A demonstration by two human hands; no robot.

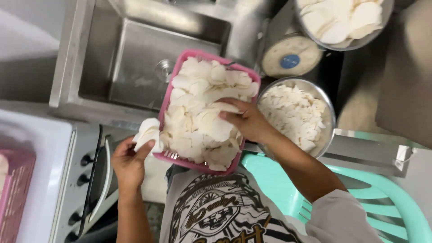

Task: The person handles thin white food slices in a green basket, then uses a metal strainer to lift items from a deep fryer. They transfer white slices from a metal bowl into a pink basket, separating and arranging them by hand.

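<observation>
A pink plastic basket (177,74) heaped with thin white slices (198,90) rests over the edge of a steel sink. My right hand (246,120) lies on top of the heap, fingers closed around a few slices near the basket's right side. My left hand (129,158) is at the basket's near left corner and grips a small stack of white slices (147,131) just outside the rim.
A steel sink (121,58) lies behind the basket. A metal bowl (328,108) of white slices stands to the right, another bowl (382,18) at the top right, and a round lidded container (290,55) between them. A teal plastic chair (396,198) is at lower right, a stove (85,171) at left.
</observation>
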